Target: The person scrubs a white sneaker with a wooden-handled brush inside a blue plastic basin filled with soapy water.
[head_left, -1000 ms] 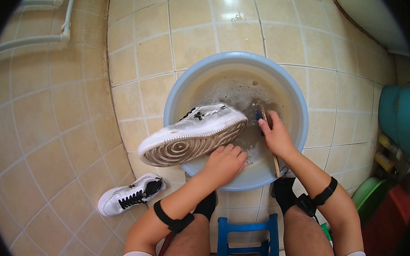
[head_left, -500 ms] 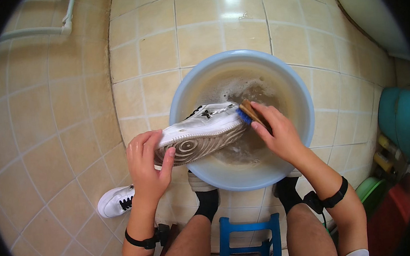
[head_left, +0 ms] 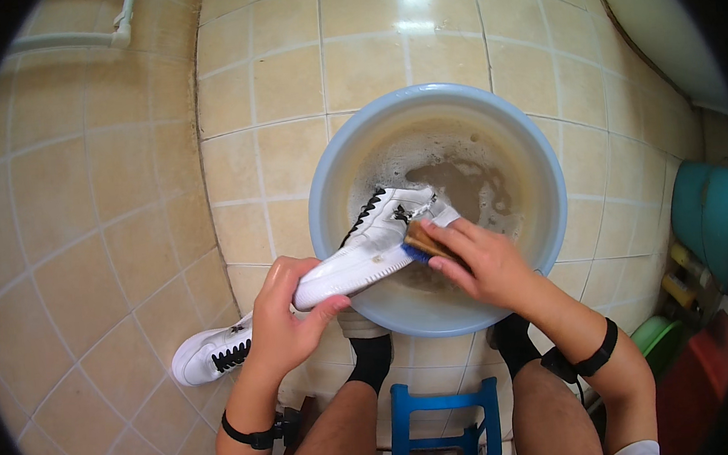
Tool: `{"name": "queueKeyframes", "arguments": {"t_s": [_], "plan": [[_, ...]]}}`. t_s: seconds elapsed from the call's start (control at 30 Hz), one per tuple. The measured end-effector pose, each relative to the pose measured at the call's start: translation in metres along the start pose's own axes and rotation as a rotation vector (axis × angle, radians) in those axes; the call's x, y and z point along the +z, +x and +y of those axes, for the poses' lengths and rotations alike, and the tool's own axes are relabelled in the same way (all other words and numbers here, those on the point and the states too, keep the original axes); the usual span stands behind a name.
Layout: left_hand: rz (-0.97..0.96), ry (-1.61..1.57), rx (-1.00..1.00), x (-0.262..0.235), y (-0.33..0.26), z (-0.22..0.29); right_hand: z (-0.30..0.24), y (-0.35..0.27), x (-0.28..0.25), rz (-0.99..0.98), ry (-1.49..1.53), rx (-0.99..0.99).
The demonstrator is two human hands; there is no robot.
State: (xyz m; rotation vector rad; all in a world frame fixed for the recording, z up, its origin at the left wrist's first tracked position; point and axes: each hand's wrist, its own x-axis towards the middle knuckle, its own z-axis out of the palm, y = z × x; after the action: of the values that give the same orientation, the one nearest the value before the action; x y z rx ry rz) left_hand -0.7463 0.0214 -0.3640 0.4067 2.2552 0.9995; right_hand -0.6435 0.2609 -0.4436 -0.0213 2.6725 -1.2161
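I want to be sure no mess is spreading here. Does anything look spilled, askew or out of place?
Nothing looks spilled. The water in the blue basin is murky brown and foamy. The left hand holds a white sneaker over the basin's rim while the right hand presses a brush on it. The second sneaker lies on the tiled floor.

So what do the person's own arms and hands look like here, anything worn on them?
Both hands are bare, no gloves. The left hand has a black band round the wrist, and a white sleeve edge shows near the elbow. The right hand has a black band on the forearm with a small dark unit on it, plus a white sleeve edge.
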Motion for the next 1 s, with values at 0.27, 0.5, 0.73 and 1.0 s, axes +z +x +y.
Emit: {"name": "queueKeyframes", "arguments": {"t_s": [0.27,0.5,0.73,1.0], "plan": [[-0.082,0.187,0.385,0.011,-0.011,0.014,-0.039,-0.008,-0.011,-0.039,0.28,-0.122],[-0.118,0.128,0.359,0.011,-0.014,0.009,-0.011,-0.01,-0.005,0.07,0.159,-0.048],[-0.088,0.221,0.456,0.016,-0.017,0.01,-0.042,-0.013,-0.009,-0.022,0.198,-0.133],[-0.062,0.194,0.432,0.019,-0.018,0.012,-0.036,-0.014,-0.01,-0.014,0.036,-0.077]]}}
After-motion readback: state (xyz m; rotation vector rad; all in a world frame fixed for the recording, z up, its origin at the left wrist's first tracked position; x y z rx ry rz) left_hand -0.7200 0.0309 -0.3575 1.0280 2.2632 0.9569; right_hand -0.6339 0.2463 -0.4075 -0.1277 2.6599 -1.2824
